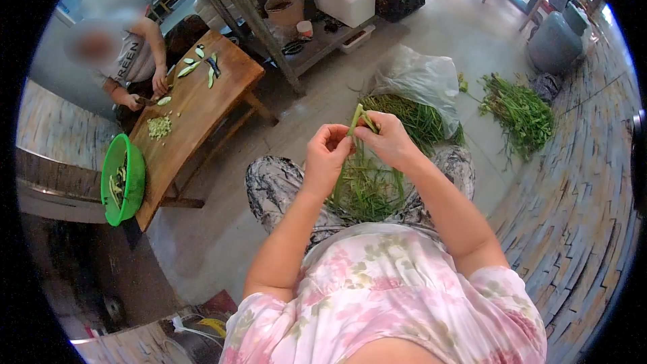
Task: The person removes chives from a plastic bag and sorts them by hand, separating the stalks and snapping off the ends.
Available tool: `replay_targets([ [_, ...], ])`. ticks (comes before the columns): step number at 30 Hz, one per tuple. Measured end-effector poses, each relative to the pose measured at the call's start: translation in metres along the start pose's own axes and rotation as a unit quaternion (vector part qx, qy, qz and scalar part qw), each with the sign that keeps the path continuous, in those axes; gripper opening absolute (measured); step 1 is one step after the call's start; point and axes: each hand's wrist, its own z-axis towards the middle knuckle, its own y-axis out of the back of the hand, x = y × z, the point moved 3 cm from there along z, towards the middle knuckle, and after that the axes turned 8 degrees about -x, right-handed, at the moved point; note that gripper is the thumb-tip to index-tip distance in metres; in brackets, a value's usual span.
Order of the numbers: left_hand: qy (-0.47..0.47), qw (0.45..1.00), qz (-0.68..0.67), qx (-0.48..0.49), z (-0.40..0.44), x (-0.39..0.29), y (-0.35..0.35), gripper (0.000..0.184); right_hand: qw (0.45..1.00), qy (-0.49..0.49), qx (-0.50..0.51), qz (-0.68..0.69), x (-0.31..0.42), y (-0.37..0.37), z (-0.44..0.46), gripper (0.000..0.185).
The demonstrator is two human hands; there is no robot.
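Observation:
Between my two hands, above my lap, are pale green vegetable stalks (356,120) with thin green blades hanging down. My left hand (328,155) is closed, thumb and fingers pinching the stalks from the left. Pinched on them from the right is my right hand (387,140), with a bent piece at its fingertips. Below the hands, between my knees, lies a loose heap of green trimmings (365,192). Just beyond my right hand, a thick bundle of long green stalks (408,116) lies partly under a clear plastic bag (426,81).
Leafy greens (517,116) lie on the floor at right, near a gas cylinder (556,40). At left a person (131,61) cuts vegetables on a wooden bench (202,118); a green basket (140,189) stands at its end. A shelf (320,54) holds crates behind.

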Motion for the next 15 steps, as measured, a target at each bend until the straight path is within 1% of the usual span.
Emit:
replay_targets([
  [2,0.008,0.999,0.042,0.024,-0.002,-0.006,0.003,0.012,0.999,0.015,0.006,-0.040,0.002,0.004,-0.003,0.017],
  [3,-0.036,0.994,0.104,0.021,-0.002,-0.008,0.006,0.012,0.998,0.022,0.008,-0.060,0.003,0.005,-0.005,0.016],
  [5,-0.125,0.966,0.226,0.023,0.001,-0.011,0.012,0.013,1.000,0.007,-0.028,0.007,-0.003,0.006,-0.009,0.016],
  [6,-0.171,0.948,0.270,0.009,0.002,-0.014,0.016,0.012,0.998,-0.001,-0.049,0.039,-0.007,0.009,-0.012,0.017],
  [8,-0.263,0.899,0.349,-0.016,-0.001,-0.018,0.027,0.012,0.991,-0.037,-0.081,0.103,-0.016,0.014,-0.016,0.018],
  [9,-0.218,0.921,0.319,-0.042,0.002,-0.008,0.041,0.013,0.984,-0.054,-0.099,0.136,-0.020,0.017,-0.019,0.018],
  [10,-0.172,0.939,0.290,-0.067,0.006,-0.002,0.049,0.013,0.986,-0.061,-0.088,0.128,-0.022,0.018,-0.021,0.019],
  [12,-0.080,0.976,0.166,-0.112,0.007,0.000,0.059,0.014,0.988,-0.072,-0.068,0.115,-0.025,0.016,-0.028,0.020],
  [13,-0.031,0.985,0.104,-0.133,0.005,0.000,0.059,0.015,0.994,-0.077,-0.050,0.063,-0.031,0.011,-0.030,0.020],
  [15,-0.032,0.991,0.091,-0.089,-0.004,-0.006,0.041,0.014,0.991,-0.069,-0.055,0.096,-0.028,0.001,-0.034,0.020],
])
